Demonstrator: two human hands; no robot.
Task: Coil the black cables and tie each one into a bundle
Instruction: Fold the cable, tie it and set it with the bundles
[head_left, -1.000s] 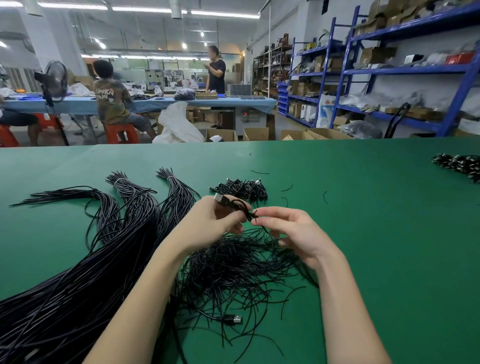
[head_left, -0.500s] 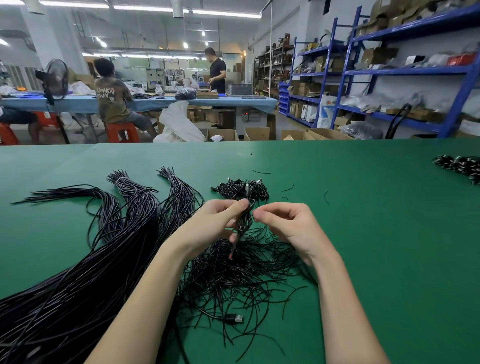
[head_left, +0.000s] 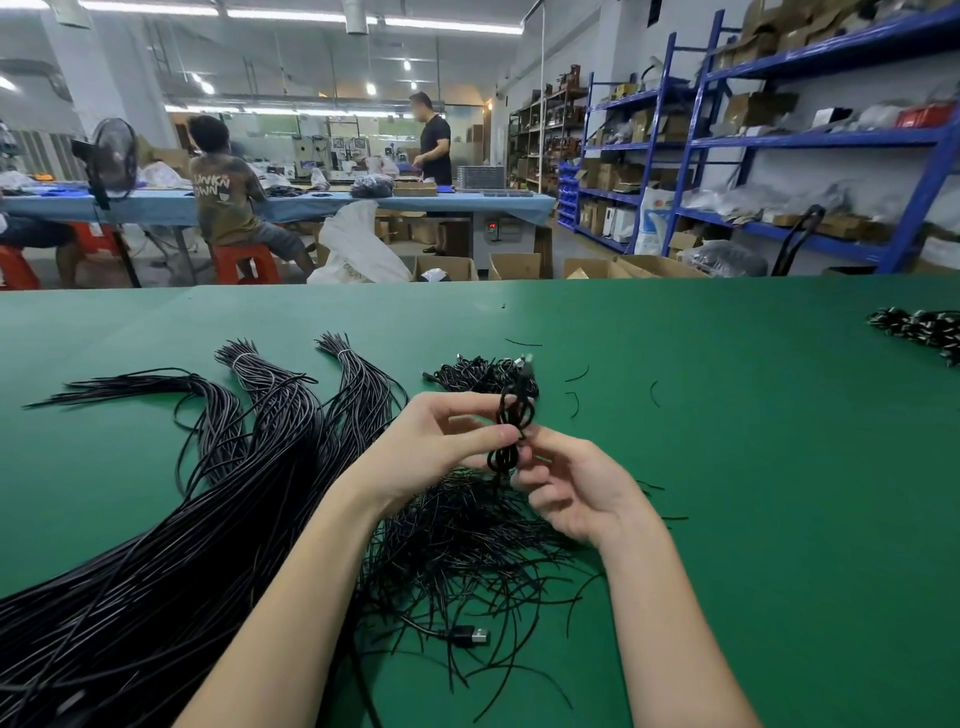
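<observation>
Over the green table (head_left: 727, 467), above a loose heap of thin black ties (head_left: 467, 545), the left hand (head_left: 431, 447) pinches a coiled black cable (head_left: 511, 426) at its waist (upright, loops above and below), right hand (head_left: 576, 488) fingers curled against the lower loop.

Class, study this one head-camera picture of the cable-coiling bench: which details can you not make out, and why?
- Coiled cable, head view: whether it is tied; fingers of left hand and right hand cover its middle.
- Long cable bunches: near ends cut off by the left edge.
- Far pile: cut by the right edge, too small.
</observation>
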